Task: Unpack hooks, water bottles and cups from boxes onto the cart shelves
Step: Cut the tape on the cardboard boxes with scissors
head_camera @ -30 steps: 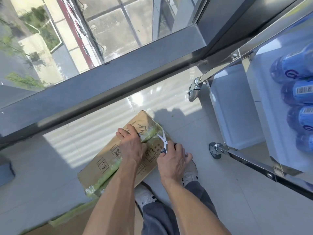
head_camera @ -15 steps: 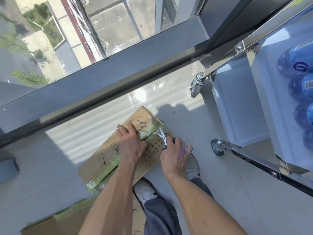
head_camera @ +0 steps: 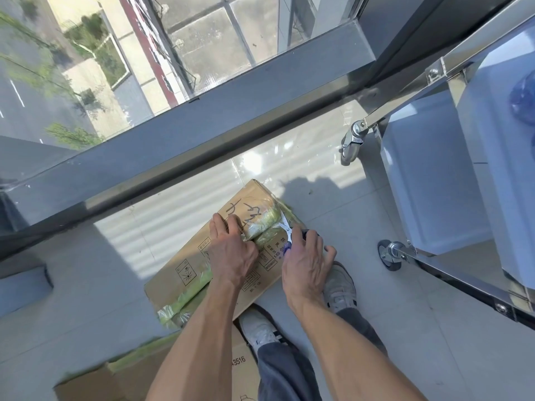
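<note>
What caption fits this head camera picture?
Left hand steadies a taped cardboard box while right hand cuts its tape with scissors.

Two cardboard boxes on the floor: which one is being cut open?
The farther brown cardboard box with yellow-green tape, under both hands; scissors at its seam. The nearer box lies untouched.

Scissors (head_camera: 285, 227) handles hidden inside the right hand (head_camera: 307, 261); blue bottle (head_camera: 522, 102) edge-cropped.

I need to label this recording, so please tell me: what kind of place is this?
Probably an upper floor of an office or commercial building. A floor-to-ceiling window looks down on a street, the floor is pale polished tile, and a steel cart on casters stands beside the taped cardboard box.
</note>
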`<state>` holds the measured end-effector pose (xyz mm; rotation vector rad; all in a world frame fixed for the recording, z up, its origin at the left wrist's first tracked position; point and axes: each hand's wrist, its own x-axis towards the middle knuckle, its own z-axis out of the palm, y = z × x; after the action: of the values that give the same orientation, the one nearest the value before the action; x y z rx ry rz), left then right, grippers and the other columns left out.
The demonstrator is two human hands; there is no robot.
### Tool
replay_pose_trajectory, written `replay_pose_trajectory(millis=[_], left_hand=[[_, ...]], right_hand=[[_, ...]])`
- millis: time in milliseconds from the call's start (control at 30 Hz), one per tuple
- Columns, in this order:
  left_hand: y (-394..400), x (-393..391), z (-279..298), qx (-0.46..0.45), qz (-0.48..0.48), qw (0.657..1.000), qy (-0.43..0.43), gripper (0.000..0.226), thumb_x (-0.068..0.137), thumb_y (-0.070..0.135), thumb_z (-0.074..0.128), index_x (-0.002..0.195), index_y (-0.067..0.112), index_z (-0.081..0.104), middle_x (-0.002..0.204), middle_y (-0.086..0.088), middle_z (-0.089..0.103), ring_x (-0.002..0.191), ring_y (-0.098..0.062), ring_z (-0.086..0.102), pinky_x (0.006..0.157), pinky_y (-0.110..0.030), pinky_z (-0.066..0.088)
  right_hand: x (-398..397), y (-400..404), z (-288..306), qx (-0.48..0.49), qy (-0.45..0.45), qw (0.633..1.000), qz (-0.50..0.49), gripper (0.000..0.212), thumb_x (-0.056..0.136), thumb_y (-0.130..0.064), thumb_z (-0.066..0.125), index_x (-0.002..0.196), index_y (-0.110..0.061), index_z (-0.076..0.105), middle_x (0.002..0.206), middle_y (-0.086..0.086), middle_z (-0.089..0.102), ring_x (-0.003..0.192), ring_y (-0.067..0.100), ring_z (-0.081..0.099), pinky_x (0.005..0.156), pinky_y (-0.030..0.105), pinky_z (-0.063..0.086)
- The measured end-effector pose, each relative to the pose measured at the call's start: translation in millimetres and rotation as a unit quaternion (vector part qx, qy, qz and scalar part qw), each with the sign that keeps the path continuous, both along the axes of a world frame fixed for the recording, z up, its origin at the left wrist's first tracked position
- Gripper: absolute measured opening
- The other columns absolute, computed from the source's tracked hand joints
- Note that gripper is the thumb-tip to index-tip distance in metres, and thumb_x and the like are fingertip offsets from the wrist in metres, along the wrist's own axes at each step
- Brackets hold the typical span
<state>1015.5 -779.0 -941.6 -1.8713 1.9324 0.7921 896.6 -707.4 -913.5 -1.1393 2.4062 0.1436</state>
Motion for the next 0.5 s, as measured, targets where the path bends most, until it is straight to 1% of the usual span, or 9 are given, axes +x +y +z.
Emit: replay_pose_trajectory(millis=[100, 167, 233, 300, 367, 400, 500], left_hand=[[2.1, -0.5, -1.0, 0.009, -0.016, 1.000, -0.016, 0.050, 0.079, 0.019, 0.049, 0.127, 0.014, 0.038, 0.147, -0.019, 0.031, 0.138, -0.037, 0.034, 0.089, -0.046, 0.055], [4.5, -2.9, -1.9, -0.001, -0.011, 1.000, -0.026, 0.050, 0.082, 0.017, 0.049, 0.131, 0.013, 0.037, 0.153, -0.020, 0.026, 0.143, -0.037, 0.029, 0.090, -0.045, 0.054], [8.9, -10.6, -2.7, -0.016, 0.010, 0.999, -0.036, 0.051, 0.084, 0.011, 0.048, 0.133, 0.010, 0.038, 0.155, -0.022, 0.026, 0.143, -0.038, 0.028, 0.093, -0.045, 0.052], [17.1, -20.5, -4.1, -0.019, 0.041, 0.998, -0.042, 0.052, 0.086, 0.004, 0.046, 0.137, 0.009, 0.037, 0.157, -0.023, 0.025, 0.144, -0.039, 0.025, 0.102, -0.047, 0.047], [25.2, -24.5, -8.4, -0.019, 0.051, 0.998, -0.045, 0.055, 0.088, 0.001, 0.043, 0.141, 0.008, 0.033, 0.159, -0.024, 0.019, 0.147, -0.040, 0.017, 0.110, -0.050, 0.038], [27.7, -24.2, -10.3, -0.022, 0.052, 0.997, -0.044, 0.055, 0.088, 0.001, 0.042, 0.142, 0.008, 0.032, 0.160, -0.024, 0.017, 0.148, -0.040, 0.015, 0.111, -0.051, 0.037], [29.4, -18.8, -15.3, -0.027, 0.048, 0.998, -0.039, 0.054, 0.089, 0.001, 0.042, 0.141, 0.011, 0.030, 0.160, -0.024, 0.014, 0.149, -0.039, 0.013, 0.107, -0.053, 0.042]], right_hand=[[2.2, 4.2, 1.1, 0.002, 0.011, 1.000, -0.010, 0.042, 0.081, -0.014, 0.068, 0.118, -0.026, 0.053, 0.101, 0.000, 0.052, 0.096, 0.019, 0.050, 0.090, 0.037, 0.030], [6.3, 4.4, 4.3, -0.001, 0.017, 1.000, -0.015, 0.038, 0.081, -0.013, 0.067, 0.115, -0.025, 0.055, 0.098, 0.000, 0.052, 0.092, 0.018, 0.050, 0.089, 0.037, 0.031], [12.1, 6.1, 7.4, -0.002, 0.023, 0.999, -0.030, 0.034, 0.080, -0.012, 0.066, 0.110, -0.024, 0.057, 0.095, 0.000, 0.051, 0.089, 0.019, 0.049, 0.088, 0.037, 0.032], [16.2, 9.7, 9.2, 0.006, 0.024, 0.998, -0.053, 0.030, 0.082, -0.012, 0.064, 0.109, -0.023, 0.058, 0.095, 0.000, 0.051, 0.088, 0.019, 0.049, 0.088, 0.037, 0.032], [19.2, 11.0, 9.9, 0.018, 0.020, 0.998, -0.060, 0.027, 0.085, -0.014, 0.062, 0.111, -0.024, 0.057, 0.097, 0.000, 0.050, 0.090, 0.019, 0.049, 0.090, 0.038, 0.032], [19.7, 12.1, 10.2, 0.022, 0.019, 0.998, -0.060, 0.027, 0.086, -0.015, 0.061, 0.111, -0.024, 0.057, 0.098, 0.000, 0.050, 0.090, 0.019, 0.049, 0.091, 0.038, 0.033], [16.0, 22.2, 11.7, 0.013, 0.032, 0.997, -0.063, 0.025, 0.085, -0.014, 0.063, 0.108, -0.023, 0.059, 0.097, 0.000, 0.051, 0.090, 0.020, 0.051, 0.090, 0.039, 0.034]])
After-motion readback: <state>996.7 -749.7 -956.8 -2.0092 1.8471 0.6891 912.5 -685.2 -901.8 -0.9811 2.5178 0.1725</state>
